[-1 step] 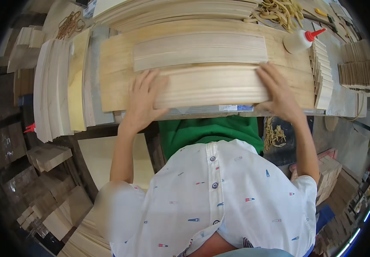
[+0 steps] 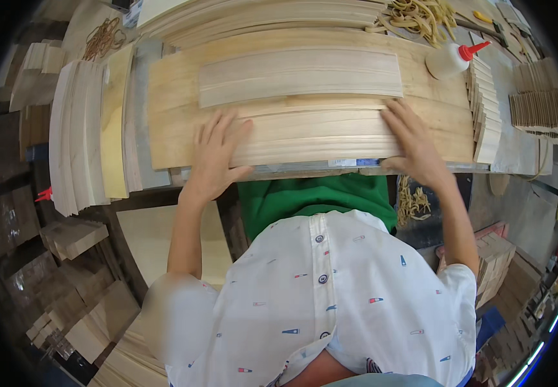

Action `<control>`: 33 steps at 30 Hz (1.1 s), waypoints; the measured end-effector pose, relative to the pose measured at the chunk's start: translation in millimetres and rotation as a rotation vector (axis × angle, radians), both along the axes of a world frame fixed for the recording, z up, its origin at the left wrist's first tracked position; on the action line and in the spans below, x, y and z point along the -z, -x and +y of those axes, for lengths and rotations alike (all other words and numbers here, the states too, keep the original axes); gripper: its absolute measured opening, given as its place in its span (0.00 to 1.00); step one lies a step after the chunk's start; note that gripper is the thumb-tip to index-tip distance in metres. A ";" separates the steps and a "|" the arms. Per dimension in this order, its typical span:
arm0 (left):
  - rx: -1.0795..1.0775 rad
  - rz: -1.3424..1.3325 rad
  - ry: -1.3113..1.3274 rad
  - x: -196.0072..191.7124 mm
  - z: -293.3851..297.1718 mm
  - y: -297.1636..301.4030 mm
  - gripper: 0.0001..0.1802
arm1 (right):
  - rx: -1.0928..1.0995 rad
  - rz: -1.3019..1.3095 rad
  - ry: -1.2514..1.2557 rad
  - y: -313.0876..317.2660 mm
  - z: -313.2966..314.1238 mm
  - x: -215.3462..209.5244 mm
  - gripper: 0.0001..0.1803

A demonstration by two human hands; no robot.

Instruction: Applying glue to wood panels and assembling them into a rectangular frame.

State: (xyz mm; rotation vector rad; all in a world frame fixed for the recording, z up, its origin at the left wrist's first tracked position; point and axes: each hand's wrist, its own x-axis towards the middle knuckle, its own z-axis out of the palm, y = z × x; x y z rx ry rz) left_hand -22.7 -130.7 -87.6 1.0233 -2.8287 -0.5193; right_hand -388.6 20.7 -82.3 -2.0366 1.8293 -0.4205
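Note:
Several thin pale wooden strips lie together along the near side of a wide wooden board. At their left end is my left hand, fingers spread and thumb out to the side, slightly blurred. My right hand rests at the right end, its fingers stretched over the corner and its thumb apart near the front edge. Both hands are open, flanking the strips without wrapping round them. Just beyond lies a flat pale wooden panel, untouched.
A white glue bottle with a red nozzle leans at the right. Stacked wooden slats stand left, overlapping small pieces right. Long boards and a heap of yellowish bands lie at the back.
The strips, blurred before, now look sharp and lie still. My right hand's fingers have shifted slightly left and down; my left hand's fingers are spread a little differently.

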 end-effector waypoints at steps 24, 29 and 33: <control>-0.264 0.077 -0.201 7.5 -17.8 -14.9 0.63 | 0.173 -0.066 0.029 15.9 -2.2 15.7 0.55; -0.288 0.113 -0.203 11.4 -18.4 -7.4 0.63 | 0.210 -0.173 0.014 23.0 -7.4 18.1 0.54; -0.295 0.132 -0.209 11.6 -19.4 -8.2 0.62 | 0.218 -0.163 0.040 22.9 -8.1 20.4 0.53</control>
